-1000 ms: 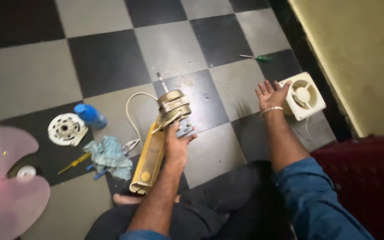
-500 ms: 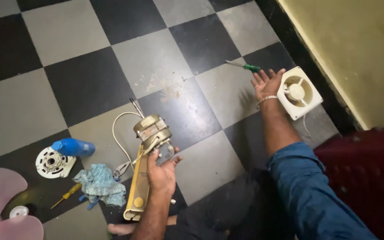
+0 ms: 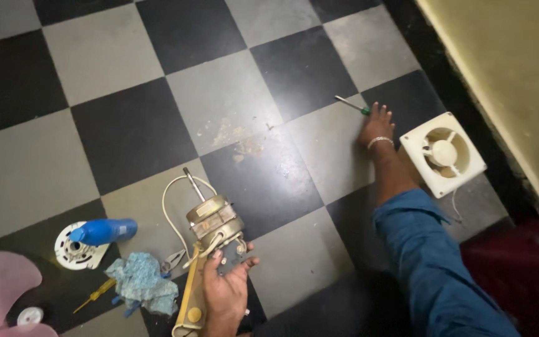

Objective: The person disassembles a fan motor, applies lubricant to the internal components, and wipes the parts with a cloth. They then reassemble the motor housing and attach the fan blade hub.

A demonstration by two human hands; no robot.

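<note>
My left hand (image 3: 227, 286) grips a fan motor assembly (image 3: 212, 226), a brass-coloured motor with a shaft pointing up and a yellowish stand below, held just above the floor. A white cord loops from it. My right hand (image 3: 377, 127), with a bracelet on the wrist, is stretched out flat over the floor, fingers spread and nearly touching a green-handled screwdriver (image 3: 353, 105). A white square exhaust fan (image 3: 442, 153) lies on the floor to the right of that hand.
On the checkered floor at the left lie a blue spray bottle (image 3: 103, 231) on a white round part (image 3: 73, 254), a blue rag (image 3: 141, 283), pliers (image 3: 172, 260), a yellow screwdriver (image 3: 96, 294) and pink fan blades (image 3: 0, 292). A yellow wall (image 3: 513, 81) runs along the right.
My right hand has left the white exhaust fan and reached up and left toward the green screwdriver. The view has tilted, so the motor sits lower in the picture.
</note>
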